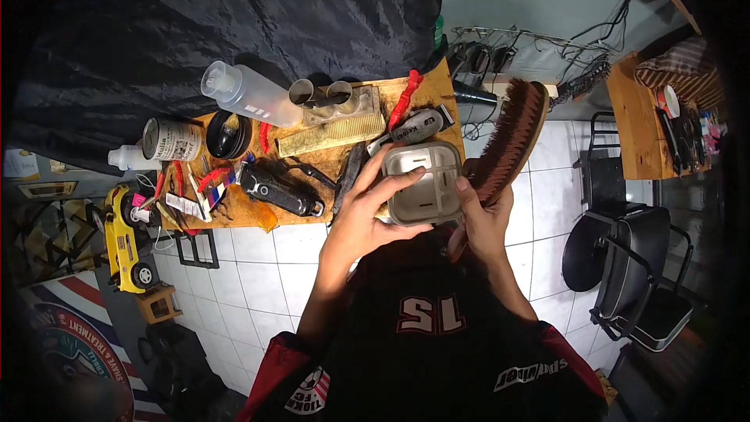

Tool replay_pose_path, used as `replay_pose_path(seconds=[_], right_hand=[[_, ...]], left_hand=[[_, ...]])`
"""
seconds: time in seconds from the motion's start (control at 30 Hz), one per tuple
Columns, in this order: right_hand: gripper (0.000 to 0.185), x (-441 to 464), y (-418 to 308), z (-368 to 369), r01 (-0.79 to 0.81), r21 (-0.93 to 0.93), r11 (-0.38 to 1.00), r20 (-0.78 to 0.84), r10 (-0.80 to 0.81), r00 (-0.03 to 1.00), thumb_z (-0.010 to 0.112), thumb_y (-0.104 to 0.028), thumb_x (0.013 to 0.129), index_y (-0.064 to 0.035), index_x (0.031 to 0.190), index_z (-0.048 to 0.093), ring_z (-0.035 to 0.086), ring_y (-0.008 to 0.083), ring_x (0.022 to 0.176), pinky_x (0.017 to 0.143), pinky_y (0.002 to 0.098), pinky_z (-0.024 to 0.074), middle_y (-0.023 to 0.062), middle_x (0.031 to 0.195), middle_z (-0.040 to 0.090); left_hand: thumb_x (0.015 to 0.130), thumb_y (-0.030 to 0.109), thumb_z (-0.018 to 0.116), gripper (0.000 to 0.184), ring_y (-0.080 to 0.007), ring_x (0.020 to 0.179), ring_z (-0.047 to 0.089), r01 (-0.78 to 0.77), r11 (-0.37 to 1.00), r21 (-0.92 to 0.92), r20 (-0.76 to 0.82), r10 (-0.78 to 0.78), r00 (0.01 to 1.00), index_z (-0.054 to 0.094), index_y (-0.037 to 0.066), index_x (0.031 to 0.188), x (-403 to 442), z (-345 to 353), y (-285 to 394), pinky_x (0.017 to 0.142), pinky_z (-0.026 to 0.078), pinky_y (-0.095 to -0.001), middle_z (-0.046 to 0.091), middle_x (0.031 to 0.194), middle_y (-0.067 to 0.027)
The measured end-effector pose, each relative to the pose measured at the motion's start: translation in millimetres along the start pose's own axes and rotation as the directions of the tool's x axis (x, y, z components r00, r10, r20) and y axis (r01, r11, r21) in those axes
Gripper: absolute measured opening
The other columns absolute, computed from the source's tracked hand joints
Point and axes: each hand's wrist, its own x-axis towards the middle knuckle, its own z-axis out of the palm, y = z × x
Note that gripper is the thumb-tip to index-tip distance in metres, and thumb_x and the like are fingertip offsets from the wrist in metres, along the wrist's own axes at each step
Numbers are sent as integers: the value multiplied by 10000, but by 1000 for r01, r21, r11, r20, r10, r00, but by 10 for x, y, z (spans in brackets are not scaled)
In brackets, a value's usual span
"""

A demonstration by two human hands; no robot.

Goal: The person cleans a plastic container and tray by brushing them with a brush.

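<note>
My left hand [359, 215] grips a shallow grey plastic tray [445, 160] from its left side, fingers over the top rim and thumb below. Small dark slots or marks show on its inner floor. In my right hand [486, 223] is a long brush [512, 141] with reddish-brown bristles and a curved wooden back, held upright at its lower end. The right thumb rests at the tray's right rim. Just beyond the tray lie a grey hair clipper [422, 126] and a pale yellow comb [332, 135]. A black hair clipper [281, 189] lies left of my left hand.
The cluttered wooden table [301, 219] carries a clear spray bottle [254, 94], a labelled tin [172, 141] and a black bowl [228, 137]. A yellow toy car [125, 238] is at far left. A black chair [637, 266] stands right, below a wooden shelf [625, 101].
</note>
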Motion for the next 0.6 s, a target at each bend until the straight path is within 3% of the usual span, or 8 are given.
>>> replay_pose_path(seconds=[0.03, 0.27, 0.33, 0.37, 0.4, 0.47, 0.57, 0.6], right_hand=[[270, -10, -5, -5, -43, -3, 999, -18, 43, 999, 692, -98, 877, -4, 1061, 519, 553, 79, 762, 677, 221, 465, 25, 906, 591], [310, -43, -29, -48, -123, -1, 992, 14, 123, 992, 676, -74, 869, -5, 1103, 485, 543, 81, 750, 666, 221, 467, 25, 890, 570], [385, -118, 11, -102, 109, 22, 994, -89, -107, 990, 642, -161, 877, -1, 1160, 437, 437, 66, 494, 410, 204, 334, 42, 788, 533], [330, -155, -84, -219, 84, 50, 995, 6, -85, 996, 659, -94, 849, 5, 1107, 479, 534, 116, 816, 693, 273, 462, 38, 901, 544], [349, -174, -331, -266, 9, -4, 1000, 156, -8, 988, 687, -107, 825, 13, 1092, 496, 536, 134, 803, 701, 275, 448, 44, 891, 548], [346, -113, -509, -228, 270, -5, 963, 361, -250, 899, 737, -120, 779, 10, 1026, 533, 537, 137, 772, 676, 261, 439, 45, 863, 557], [451, -174, -719, -23, 134, -108, 985, 590, -45, 806, 791, -145, 722, 18, 1089, 586, 629, 155, 864, 740, 269, 491, 106, 948, 651], [521, -121, -735, 58, 388, -159, 908, 732, -156, 664, 793, -156, 724, 2, 1171, 575, 650, 201, 920, 803, 274, 498, 109, 1016, 663]], left_hand=[[609, 170, 875, 644, -378, 1302, 439, -7, 1000, -23, 5, 7, 1000, 639, 98, 1203, 9, -1, -5, 1040, 406, -420, 395, 1423, -222], [640, 171, 867, 655, -388, 1371, 336, -50, 999, -7, 10, 51, 999, 616, 103, 1241, -10, -13, -3, 1096, 333, -438, 250, 1506, -223], [651, 176, 863, 727, -405, 1395, 280, -15, 996, -85, -115, 5, 993, 560, 102, 1308, -37, 35, 66, 1106, 313, -455, 172, 1531, -233], [643, 187, 866, 832, -413, 1403, 260, -16, 998, -63, -141, 7, 990, 481, 77, 1372, -37, 16, 148, 1109, 304, -460, 163, 1532, -245], [643, 187, 866, 832, -413, 1403, 260, -7, 999, -54, -171, -3, 985, 481, 77, 1372, -48, 10, 201, 1109, 304, -460, 163, 1532, -245], [647, 201, 856, 869, -402, 1403, 268, 37, 996, -83, -232, -56, 971, 438, 50, 1394, -109, -6, 264, 1110, 299, -450, 185, 1527, -244], [699, 224, 818, 838, -394, 1376, 329, 97, 993, -64, -326, -113, 939, 409, 34, 1406, -357, 23, 268, 1110, 297, -440, 221, 1520, -236], [707, 227, 813, 834, -393, 1371, 338, 107, 992, -62, -356, -122, 926, 405, 33, 1408, -461, -2, 292, 1113, 291, -442, 217, 1524, -229]])
